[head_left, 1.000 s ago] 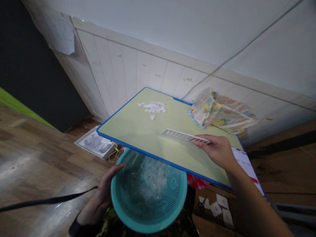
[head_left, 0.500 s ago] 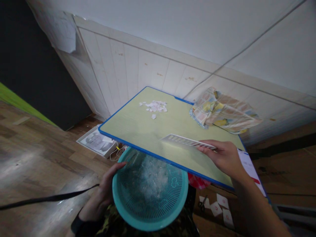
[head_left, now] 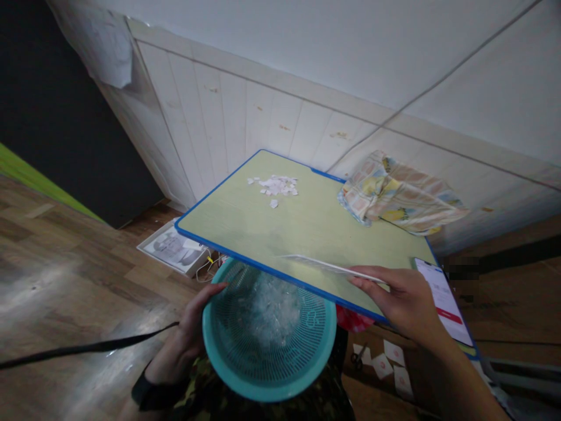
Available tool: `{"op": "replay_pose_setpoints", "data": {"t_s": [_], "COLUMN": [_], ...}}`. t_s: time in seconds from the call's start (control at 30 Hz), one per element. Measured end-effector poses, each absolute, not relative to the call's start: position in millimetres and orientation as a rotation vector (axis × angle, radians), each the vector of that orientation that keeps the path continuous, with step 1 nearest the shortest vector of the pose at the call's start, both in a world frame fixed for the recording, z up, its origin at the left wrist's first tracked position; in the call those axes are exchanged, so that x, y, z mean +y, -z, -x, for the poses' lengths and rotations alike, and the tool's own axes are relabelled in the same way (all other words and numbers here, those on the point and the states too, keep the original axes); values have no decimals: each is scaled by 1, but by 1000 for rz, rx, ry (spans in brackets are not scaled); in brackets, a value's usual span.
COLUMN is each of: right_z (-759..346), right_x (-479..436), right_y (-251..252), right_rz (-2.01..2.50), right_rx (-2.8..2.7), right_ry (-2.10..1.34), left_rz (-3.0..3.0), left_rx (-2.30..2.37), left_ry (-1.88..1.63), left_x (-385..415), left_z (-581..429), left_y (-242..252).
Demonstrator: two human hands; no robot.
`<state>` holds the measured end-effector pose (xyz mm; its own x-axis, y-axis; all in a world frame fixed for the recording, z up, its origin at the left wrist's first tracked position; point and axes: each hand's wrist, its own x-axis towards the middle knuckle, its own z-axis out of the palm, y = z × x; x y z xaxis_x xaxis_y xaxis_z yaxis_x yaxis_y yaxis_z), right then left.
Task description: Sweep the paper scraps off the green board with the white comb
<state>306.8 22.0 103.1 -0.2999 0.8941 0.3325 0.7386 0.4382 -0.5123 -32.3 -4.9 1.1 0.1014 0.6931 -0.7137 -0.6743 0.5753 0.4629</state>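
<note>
Pinching one end of a thin, flat white strip (head_left: 322, 265) between thumb and fingers, the right hand (head_left: 401, 298) holds it nearly edge-on over the near part of a blue-edged, pale yellow-green desk (head_left: 228, 216). The left hand (head_left: 195, 318) clasps a round teal plastic basket (head_left: 269, 393), thumb over its rim, other fingers hidden. Clear, shiny shreds (head_left: 272, 313) lie inside. Farther back on the desk are white paper scraps (head_left: 278, 186), a crumpled patterned cloth (head_left: 394, 193) to their right, and nearer, a bright-screened phone (head_left: 443, 298).

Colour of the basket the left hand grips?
Turquoise; the basket shows best in the head view.
</note>
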Motion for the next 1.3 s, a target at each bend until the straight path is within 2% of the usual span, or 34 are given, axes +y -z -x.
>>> {"op": "replay_pose_setpoints", "data": {"t_s": [0.57, 0.8, 1.0, 1.3], "right_z": [-307, -312, -296, -312], "right_x": [8, 44, 92, 75], "right_y": [-117, -102, -88, -103], "right_rz": [1236, 1425, 1357, 1392], "right_rx": [-2180, -1930, -1894, -2001], "right_ry": [-269, -177, -263, -257], "left_rz": [1, 6, 41, 40], "left_rx": [1088, 1078, 1042, 1057], "left_ry": [-1019, -1003, -1006, -1032], "left_x": [-2, 0, 1, 1], "left_z": [31, 32, 33, 36], "left_y": [-5, -4, -4, -2]}}
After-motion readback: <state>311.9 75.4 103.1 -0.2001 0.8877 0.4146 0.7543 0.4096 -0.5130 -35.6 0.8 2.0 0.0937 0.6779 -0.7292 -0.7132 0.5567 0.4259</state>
